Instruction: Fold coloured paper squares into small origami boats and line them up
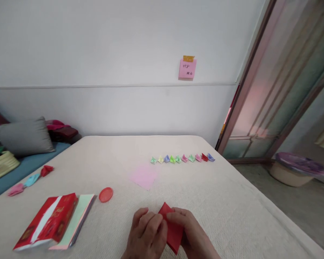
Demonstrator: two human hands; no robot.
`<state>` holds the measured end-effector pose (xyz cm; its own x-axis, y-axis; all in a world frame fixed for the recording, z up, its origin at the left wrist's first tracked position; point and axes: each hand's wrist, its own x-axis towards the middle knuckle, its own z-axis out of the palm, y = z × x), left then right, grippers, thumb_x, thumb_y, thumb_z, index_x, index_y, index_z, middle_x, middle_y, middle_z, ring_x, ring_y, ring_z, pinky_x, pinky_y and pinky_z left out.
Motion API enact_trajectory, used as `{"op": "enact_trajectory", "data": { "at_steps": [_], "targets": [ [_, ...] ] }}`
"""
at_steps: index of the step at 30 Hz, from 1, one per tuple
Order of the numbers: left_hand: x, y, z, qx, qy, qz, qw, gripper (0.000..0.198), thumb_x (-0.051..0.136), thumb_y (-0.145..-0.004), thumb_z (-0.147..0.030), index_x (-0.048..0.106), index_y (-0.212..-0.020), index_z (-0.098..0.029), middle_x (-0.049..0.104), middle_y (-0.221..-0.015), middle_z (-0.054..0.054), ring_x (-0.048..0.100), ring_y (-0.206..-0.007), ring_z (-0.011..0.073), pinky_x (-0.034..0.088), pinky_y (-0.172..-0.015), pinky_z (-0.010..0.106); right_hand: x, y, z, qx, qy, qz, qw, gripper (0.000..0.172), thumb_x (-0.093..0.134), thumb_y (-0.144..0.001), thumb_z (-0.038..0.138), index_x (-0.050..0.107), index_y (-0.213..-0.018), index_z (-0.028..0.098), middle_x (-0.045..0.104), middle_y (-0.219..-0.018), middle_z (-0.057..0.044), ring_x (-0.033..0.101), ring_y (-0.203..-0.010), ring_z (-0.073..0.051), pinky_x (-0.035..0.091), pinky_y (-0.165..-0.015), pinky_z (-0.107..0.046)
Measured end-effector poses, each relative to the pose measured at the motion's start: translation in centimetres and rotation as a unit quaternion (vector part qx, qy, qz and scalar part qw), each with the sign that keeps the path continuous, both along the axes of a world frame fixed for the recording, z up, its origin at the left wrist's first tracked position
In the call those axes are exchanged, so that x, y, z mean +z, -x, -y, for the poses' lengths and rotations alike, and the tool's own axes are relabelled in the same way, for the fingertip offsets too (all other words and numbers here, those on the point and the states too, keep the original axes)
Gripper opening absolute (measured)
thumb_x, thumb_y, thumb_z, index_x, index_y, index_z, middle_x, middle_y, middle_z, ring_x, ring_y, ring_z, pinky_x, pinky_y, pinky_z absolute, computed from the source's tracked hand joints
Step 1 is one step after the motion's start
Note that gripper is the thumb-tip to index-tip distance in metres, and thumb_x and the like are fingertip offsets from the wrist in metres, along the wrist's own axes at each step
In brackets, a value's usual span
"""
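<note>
A folded piece of red origami paper (175,234) is between my two hands, low in the head view, just above or on the cloth-covered table (218,201). My right hand (190,228) grips its right edge, thumb on top and fingers behind. My left hand (148,230) is closed at the paper's left edge, its fingers curled and pressed against it. The paper's left side is partly hidden by those fingers. Beyond the hands lies a flat pink square sheet (145,177).
Several small folded paper pieces (184,158) form a row at the back right. Three folded papers (31,180) lie far left. A red packet (50,221), a stack of coloured paper (78,217) and a red round lid (106,194) are on the left.
</note>
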<state>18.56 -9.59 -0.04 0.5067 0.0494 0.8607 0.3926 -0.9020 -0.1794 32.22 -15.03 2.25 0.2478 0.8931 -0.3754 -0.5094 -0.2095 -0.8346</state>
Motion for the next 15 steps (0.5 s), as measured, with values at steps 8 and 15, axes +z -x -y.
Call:
{"op": "enact_trajectory", "data": {
  "at_steps": [8,15],
  "targets": [
    [-0.1,0.4,0.0,-0.016,0.008,-0.002,1.000,0.024,0.046,-0.088,-0.005,0.067,-0.090,-0.015,0.066,-0.086,0.007,0.059,-0.087,0.0177,0.041,-0.094,0.040,0.3,-0.3,-0.2,0.024,0.016,0.021,0.999,0.013,0.060,-0.056,0.016,0.051,-0.047,0.016,0.043,-0.043,0.006,0.032,-0.043,-0.007,0.018,-0.047,-0.023],
    [0.5,0.5,0.0,-0.047,0.061,0.000,0.997,0.024,0.043,-0.089,-0.012,0.065,-0.086,-0.019,0.065,-0.086,0.006,0.059,-0.082,0.0174,0.042,-0.091,0.040,0.3,-1.5,-0.2,0.039,0.022,0.014,0.999,0.002,0.058,-0.049,0.013,0.059,-0.049,0.014,0.052,-0.041,0.003,0.038,-0.041,-0.007,0.019,-0.046,-0.023]
  ]
}}
